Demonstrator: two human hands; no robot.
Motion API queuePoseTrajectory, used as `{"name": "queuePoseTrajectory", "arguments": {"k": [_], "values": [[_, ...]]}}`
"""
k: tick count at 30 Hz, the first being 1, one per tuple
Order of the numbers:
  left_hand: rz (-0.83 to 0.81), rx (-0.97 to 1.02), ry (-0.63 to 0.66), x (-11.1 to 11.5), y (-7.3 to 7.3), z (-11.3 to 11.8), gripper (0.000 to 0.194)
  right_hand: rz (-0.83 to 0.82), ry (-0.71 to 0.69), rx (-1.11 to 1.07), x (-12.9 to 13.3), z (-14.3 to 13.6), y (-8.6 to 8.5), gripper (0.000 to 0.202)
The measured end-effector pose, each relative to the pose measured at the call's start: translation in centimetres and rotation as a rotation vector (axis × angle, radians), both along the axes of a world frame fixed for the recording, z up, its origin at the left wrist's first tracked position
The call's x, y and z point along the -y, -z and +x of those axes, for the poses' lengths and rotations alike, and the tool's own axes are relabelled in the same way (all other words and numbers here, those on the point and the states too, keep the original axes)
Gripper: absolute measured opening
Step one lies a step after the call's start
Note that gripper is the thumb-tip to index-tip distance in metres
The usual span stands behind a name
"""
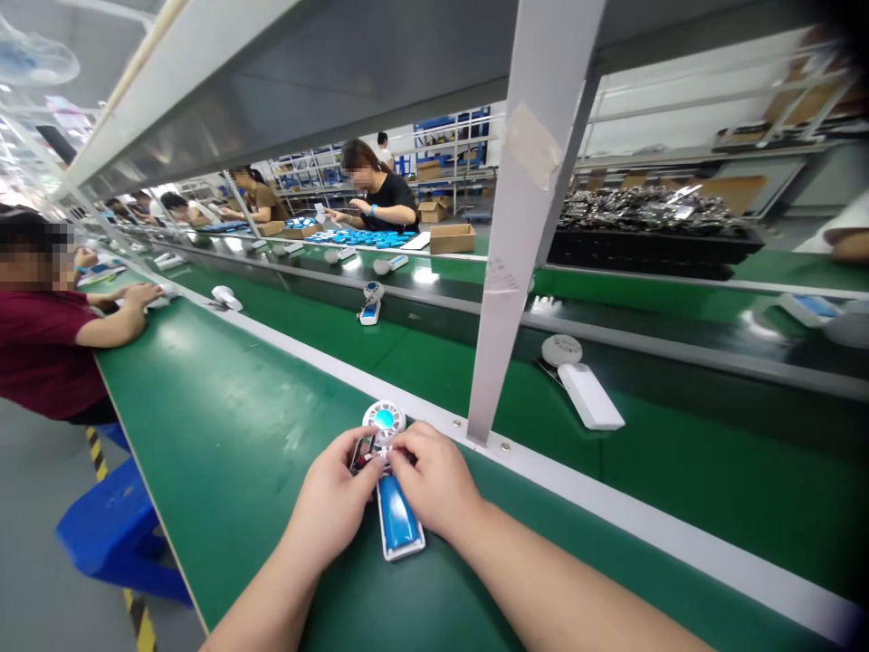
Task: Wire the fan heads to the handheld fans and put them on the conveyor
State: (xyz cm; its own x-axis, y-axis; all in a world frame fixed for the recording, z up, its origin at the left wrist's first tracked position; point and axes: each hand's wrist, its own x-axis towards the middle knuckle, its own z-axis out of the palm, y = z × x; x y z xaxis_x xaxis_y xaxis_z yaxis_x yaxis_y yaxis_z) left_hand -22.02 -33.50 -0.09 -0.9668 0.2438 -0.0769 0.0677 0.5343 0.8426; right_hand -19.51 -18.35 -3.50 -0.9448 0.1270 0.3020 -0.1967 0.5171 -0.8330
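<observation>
An opened white handheld fan (399,518) lies on the green bench in front of me, its round head pointing away and a blue battery showing in the handle. My left hand (339,493) holds the fan's neck from the left, thumb and fingers closed around small parts and wires. From the right, my right hand (434,475) pinches at the same neck, its fingertips almost touching the left thumb. What exactly sits between the right fingertips is too small to tell.
Behind a white rail, a green conveyor (434,353) carries more fans, one (590,396) at the right. A white post (506,217) rises beyond my right hand. A person in a dark red shirt (41,344) works at the left, near a blue stool (126,525).
</observation>
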Motion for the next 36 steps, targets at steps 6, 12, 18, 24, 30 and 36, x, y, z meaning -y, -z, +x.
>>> {"name": "queuePoseTrajectory", "arguments": {"k": [6, 12, 18, 24, 30, 36], "values": [[0.156, 0.061, -0.018, -0.2, 0.9, -0.4, 0.045, 0.130, -0.100, -0.090, -0.1, 0.5, 0.0, 0.018], [-0.166, -0.303, 0.023, 0.5, 1.3, -0.4, 0.039, 0.102, -0.071, -0.053, 0.1, 1.2, -0.2, 0.015], [-0.330, -0.724, 0.166, 0.7, 1.5, 0.2, 0.027, -0.022, -0.011, 0.017, 0.7, 1.4, -0.1, 0.018], [-0.267, -0.866, 0.239, 0.3, 1.7, 0.1, 0.021, -0.058, 0.006, 0.042, 0.6, 1.3, -0.1, 0.022], [-0.267, -0.954, 0.244, 0.3, 2.3, -0.1, 0.018, -0.125, 0.017, 0.075, 0.5, 1.1, -0.2, 0.022], [-0.276, -0.946, 0.322, 0.7, 2.9, -0.1, 0.026, -0.162, 0.004, 0.107, 0.3, 1.1, -0.2, 0.022]]}}
